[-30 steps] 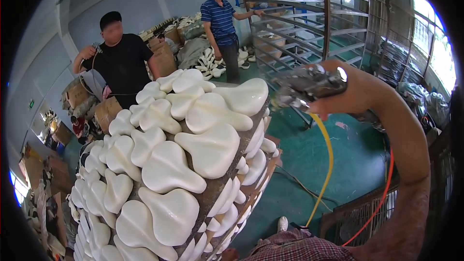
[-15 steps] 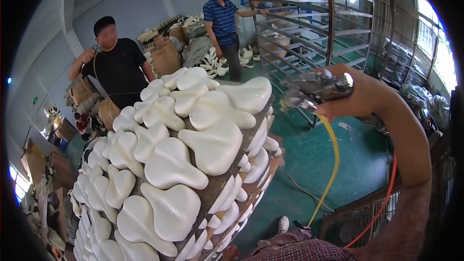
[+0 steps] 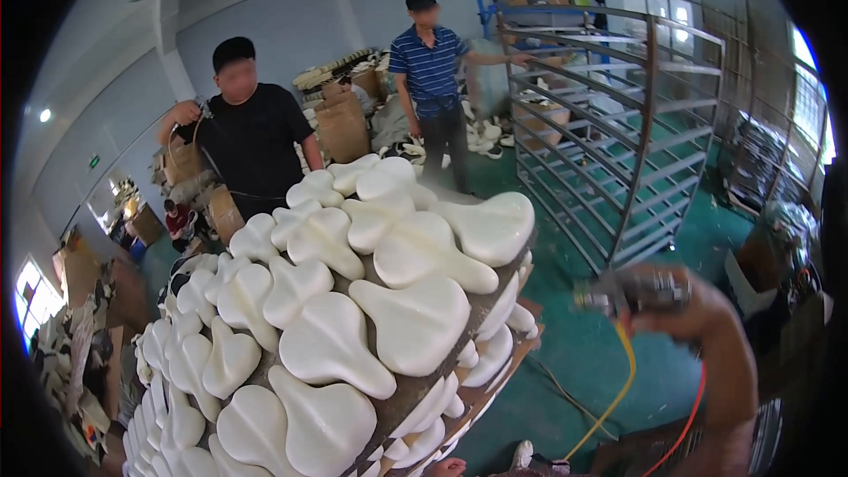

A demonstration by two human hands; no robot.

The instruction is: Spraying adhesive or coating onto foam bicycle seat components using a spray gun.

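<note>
My right hand (image 3: 698,305) is closed around a metal spray gun (image 3: 632,291), held to the right of the stack with its nozzle pointing left. A yellow hose (image 3: 629,371) hangs from the gun, and a red hose (image 3: 693,424) runs below my wrist. White bicycle saddle pads (image 3: 411,322) lie close together on the top board, with more on the boards beneath. At the lower edge, beside the stack, only a small part of my left hand (image 3: 449,467) shows; its fingers cannot be made out.
An empty metal rack (image 3: 649,124) stands at the back right, with a person in a striped shirt (image 3: 428,71) touching it. Another person in black (image 3: 252,141) holds a sprayer behind the stack. Boxes and heaped pads line the left side and back wall.
My right hand has drawn back lower and to the right with the spray gun, away from the saddle pads. The view has shifted, so the stack and people appear farther right and lower.
</note>
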